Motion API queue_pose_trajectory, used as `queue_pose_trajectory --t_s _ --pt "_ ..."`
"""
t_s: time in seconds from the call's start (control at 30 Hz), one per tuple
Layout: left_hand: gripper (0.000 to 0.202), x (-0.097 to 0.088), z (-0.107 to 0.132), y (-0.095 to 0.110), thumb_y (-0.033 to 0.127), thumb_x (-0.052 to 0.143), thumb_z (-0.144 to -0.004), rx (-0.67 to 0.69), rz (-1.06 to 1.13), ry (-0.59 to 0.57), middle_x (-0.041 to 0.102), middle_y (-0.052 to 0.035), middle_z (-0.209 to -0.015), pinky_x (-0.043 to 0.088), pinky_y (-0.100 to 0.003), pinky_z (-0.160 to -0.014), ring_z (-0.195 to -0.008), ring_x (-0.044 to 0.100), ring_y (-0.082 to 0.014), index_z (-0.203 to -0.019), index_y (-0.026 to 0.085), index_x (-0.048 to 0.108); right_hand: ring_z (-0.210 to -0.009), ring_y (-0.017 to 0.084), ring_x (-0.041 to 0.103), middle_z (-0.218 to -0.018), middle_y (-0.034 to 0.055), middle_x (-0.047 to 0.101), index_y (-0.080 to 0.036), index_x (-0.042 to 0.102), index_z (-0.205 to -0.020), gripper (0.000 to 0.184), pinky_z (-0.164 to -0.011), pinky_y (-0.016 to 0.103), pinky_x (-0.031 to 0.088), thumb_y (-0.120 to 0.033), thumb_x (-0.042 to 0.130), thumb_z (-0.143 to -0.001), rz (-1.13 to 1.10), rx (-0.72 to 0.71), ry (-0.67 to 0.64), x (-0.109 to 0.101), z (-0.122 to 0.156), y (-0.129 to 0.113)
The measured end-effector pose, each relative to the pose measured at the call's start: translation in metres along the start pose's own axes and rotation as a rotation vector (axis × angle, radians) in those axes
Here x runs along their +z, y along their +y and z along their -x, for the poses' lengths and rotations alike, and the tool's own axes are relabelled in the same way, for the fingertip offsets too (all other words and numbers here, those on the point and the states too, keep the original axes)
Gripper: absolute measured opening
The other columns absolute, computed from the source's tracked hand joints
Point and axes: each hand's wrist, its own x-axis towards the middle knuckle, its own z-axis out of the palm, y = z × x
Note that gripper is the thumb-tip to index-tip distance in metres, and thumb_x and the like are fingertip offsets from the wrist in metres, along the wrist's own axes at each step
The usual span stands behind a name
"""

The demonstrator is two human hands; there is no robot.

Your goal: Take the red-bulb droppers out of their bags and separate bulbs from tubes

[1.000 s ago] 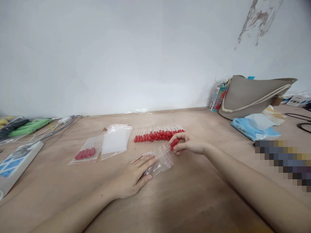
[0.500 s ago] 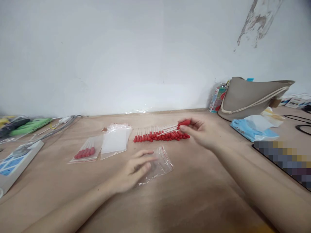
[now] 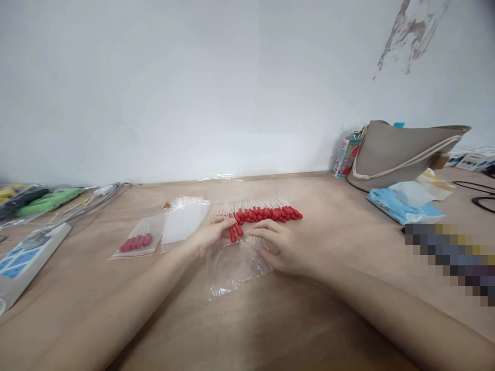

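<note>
My left hand [image 3: 212, 233] is closed on a few droppers [image 3: 235, 233] whose red rubber bulbs point toward me and whose clear stems point away. Below them on the table lies a clear zip bag [image 3: 234, 268]. My right hand [image 3: 276, 245] is at the right end of this bag, fingers curled over its film, and hides the red zip strip. Just beyond both hands, a row of red-bulbed droppers [image 3: 270, 212] is laid out with the stems toward the wall. To the left, a filled bag [image 3: 136, 239] holds several more droppers.
A stack of zip bags [image 3: 183, 219] lies left of the row. At far left are a power strip [image 3: 34, 263] and green packets [image 3: 50, 200]. On the right stand a grey bag [image 3: 406, 154], a bottle [image 3: 346, 154] and a blue tissue pack [image 3: 402, 206].
The droppers have passed from my right hand to my left, which has moved up and away from the bag. My right hand has come left and down onto the bag.
</note>
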Motion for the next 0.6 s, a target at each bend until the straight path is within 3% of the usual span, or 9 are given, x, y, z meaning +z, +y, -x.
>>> queue_pose_trajectory --t_s 0.13,0.3,0.43,0.6 --pt "0.016 -0.024 -0.043 0.022 0.025 0.065 -0.067 -0.047 -0.178 0.060 0.061 -0.0014 -0.054 0.047 -0.022 -0.055 -0.052 0.058 -0.0117 -0.059 0.013 0.056 -0.072 0.013 0.054 -0.079 0.0040 0.057 -0.017 0.060 -0.080 0.012 -0.065 0.026 0.044 -0.013 0.051 -0.074 0.061 0.227 -0.015 -0.005 0.005 0.005" --pt "0.017 -0.020 -0.082 0.038 0.018 0.070 -0.060 -0.153 -0.341 0.125 0.054 -0.0006 -0.046 0.048 -0.025 -0.055 -0.051 0.056 -0.0137 -0.054 0.012 0.055 -0.071 0.011 0.054 -0.080 0.0036 0.057 -0.016 0.060 -0.077 0.010 -0.065 0.024 0.043 -0.011 0.053 -0.072 0.036 0.248 0.005 -0.004 0.008 0.006" --pt "0.020 -0.018 -0.094 0.039 0.020 0.074 -0.057 -0.201 -0.413 0.127 0.055 -0.0015 -0.048 0.049 -0.024 -0.055 -0.054 0.057 -0.0135 -0.053 0.012 0.056 -0.069 0.010 0.053 -0.084 0.0039 0.056 -0.016 0.060 -0.082 0.013 -0.063 0.022 0.043 -0.011 0.053 -0.073 0.012 0.236 0.007 -0.002 0.008 0.006" --pt "0.025 -0.031 -0.094 0.035 0.025 0.078 -0.053 -0.209 -0.460 0.130 0.056 -0.0019 -0.049 0.048 -0.022 -0.054 -0.053 0.057 -0.0126 -0.052 0.012 0.056 -0.063 0.009 0.051 -0.078 0.0031 0.056 -0.016 0.061 -0.080 0.010 -0.060 0.023 0.041 -0.015 0.052 -0.075 0.037 0.301 0.007 -0.003 0.007 0.006"
